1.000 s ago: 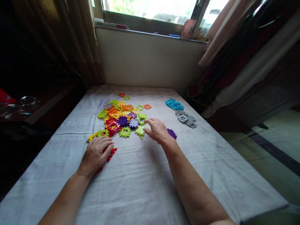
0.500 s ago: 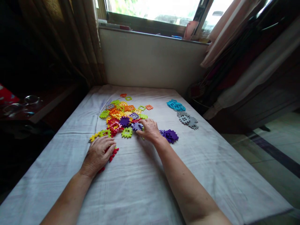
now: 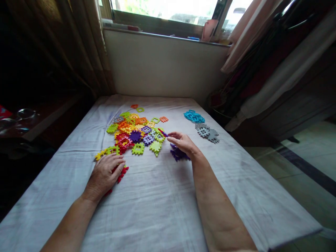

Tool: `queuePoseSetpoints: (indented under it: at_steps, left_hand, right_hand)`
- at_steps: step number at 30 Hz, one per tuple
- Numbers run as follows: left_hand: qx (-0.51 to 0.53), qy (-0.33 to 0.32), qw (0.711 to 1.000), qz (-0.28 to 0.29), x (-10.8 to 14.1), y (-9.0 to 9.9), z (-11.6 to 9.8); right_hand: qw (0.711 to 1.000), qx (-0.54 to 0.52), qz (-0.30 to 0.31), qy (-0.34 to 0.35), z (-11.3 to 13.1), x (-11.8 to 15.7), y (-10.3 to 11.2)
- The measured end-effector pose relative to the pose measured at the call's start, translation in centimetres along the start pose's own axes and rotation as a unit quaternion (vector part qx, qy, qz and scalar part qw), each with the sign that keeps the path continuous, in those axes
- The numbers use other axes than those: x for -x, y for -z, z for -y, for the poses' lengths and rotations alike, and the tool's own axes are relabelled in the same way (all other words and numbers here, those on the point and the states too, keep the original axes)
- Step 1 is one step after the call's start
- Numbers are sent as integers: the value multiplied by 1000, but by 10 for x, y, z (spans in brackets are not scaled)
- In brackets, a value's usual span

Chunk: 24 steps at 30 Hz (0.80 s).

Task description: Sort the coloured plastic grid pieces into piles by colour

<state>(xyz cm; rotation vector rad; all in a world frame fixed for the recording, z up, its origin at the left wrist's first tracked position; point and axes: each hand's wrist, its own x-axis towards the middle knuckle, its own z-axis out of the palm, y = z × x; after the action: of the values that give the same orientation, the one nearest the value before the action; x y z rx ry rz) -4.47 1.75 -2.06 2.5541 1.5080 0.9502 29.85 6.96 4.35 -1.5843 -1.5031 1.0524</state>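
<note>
My left hand lies palm down over red interlocking tiles, its fingers fairly flat; they partly hide the tiles. Just beyond its fingertips are a yellow tile and a lime green tile. My right hand is raised, pinching an interlocking tile seen nearly edge-on, with purple and red showing. Below that hand sits a small pile of purple tiles, partly covered. A mixed heap of tiles in several colours spreads between and beyond the hands.
Blue tiles and grey tiles form separate piles at the right back of the cloth-covered table. A wall with a window stands behind. Curtains hang at the left, and hanging cloths at the right.
My right hand has moved right from the mixed heap, lifting a tile over the purple pile. A lavender tile and a lime tile it covered now show. My left hand stays on the red tiles.
</note>
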Motion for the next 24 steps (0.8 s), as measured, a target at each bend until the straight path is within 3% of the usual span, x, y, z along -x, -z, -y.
queuePoseSetpoints:
  at_steps: [4, 9, 11, 14, 16, 19, 24]
  left_hand:
    - [-5, 5, 1000, 1, -1, 1, -2]
    - [-21, 5, 1000, 4, -2, 2, -7]
    - [-23, 7, 1000, 4, -2, 2, -7]
    - [-19, 14, 1000, 4, -1, 1, -7]
    - [-15, 15, 1000, 3, -1, 0, -6]
    - [-12, 14, 1000, 1, -1, -1, -6]
    - [-14, 11, 1000, 2, -1, -1, -5]
  right_hand:
    - [994, 88, -21, 63, 9, 4, -19]
    - [955, 237, 139, 114, 31, 21, -59]
    - [947, 248, 156, 129, 40, 26, -61]
    - [957, 241, 104, 120, 41, 24, -44]
    - [958, 271, 16, 86, 32, 18, -25]
    - [935, 342, -95, -4, 13, 9, 2]
    - [926, 359, -65, -100, -6, 8, 29]
